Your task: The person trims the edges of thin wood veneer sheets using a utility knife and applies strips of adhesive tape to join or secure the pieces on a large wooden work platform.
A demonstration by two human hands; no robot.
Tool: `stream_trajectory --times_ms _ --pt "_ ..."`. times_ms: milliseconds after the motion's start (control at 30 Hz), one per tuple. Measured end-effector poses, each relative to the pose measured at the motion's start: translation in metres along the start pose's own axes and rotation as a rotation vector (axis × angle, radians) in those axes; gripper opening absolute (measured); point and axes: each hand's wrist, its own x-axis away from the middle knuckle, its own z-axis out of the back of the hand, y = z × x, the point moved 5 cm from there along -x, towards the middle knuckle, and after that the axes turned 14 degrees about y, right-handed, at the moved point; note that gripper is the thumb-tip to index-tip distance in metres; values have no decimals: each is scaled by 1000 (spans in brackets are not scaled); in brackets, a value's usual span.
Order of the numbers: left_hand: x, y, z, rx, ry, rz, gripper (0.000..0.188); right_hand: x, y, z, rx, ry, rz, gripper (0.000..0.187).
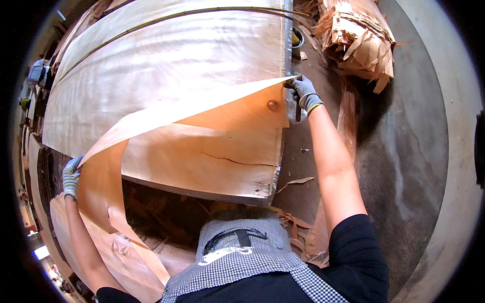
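Note:
A thin strip of wood veneer (240,108) is stretched in the air over a wide stack of pale veneer sheets (166,65). My left hand (71,175), in a striped glove, is closed on the strip's left end, where the veneer folds and hangs down. At the stack's right edge my right hand (304,92), in a grey glove, pinches the strip's other end. A dark handle-like piece (298,110) shows below the right hand; its kind is unclear. The strip's underside has a round knot. A crack runs through the sheet below it.
A long thin bamboo pole (177,16) lies bent across the stack's far part. Beyond the right edge are a small container (298,38) and a bundle of veneer scraps (356,43). Loose scraps (298,222) lie by my apron, and more veneer sheets (76,222) at the lower left.

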Motion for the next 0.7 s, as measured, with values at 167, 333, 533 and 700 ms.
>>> stream_trajectory --times_ms 167,333,533,700 --pt "-41 -19 -11 148 -41 45 39 17 -37 7 -212 -10 102 15" --pt "-98 0 33 225 265 -111 35 92 -66 51 -423 -243 193 39" --pt "-78 80 26 -288 481 -860 32 171 78 118 38 62 -152 26" --pt "-65 -12 -53 -788 374 -692 42 246 124 80 197 182 -185 19"
